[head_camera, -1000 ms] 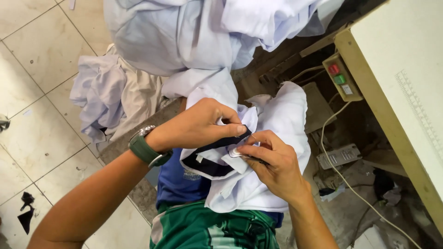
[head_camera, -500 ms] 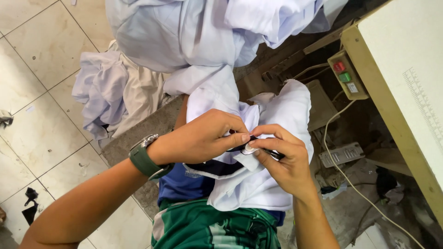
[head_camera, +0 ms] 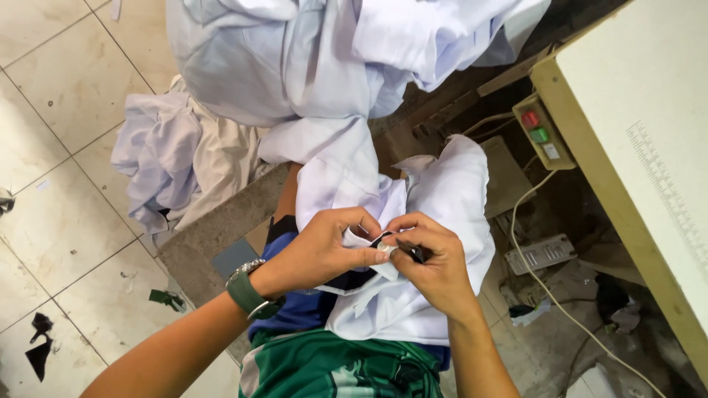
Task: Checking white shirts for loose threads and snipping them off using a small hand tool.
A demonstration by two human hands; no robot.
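White garment (head_camera: 442, 221) bunched in the lap, and both hands are right on it. The left hand (head_camera: 324, 247) pinches a small fold of the white cloth between thumb and fingers (head_camera: 372, 254), closed tight on it. The right hand (head_camera: 435, 265) meets it from the other side, its fingers closed round a small dark tool (head_camera: 414, 252), too small to identify, its tip pointing toward the left thumb. The pinched fold lies directly between the two sets of fingers; both hands sit equally close. A green wristwatch (head_camera: 247, 293) rides the left wrist. Beyond the fingers, more pale garments (head_camera: 310, 59) are heaped; off to the right stands the counter (head_camera: 649, 118) with its switch box (head_camera: 538, 133).
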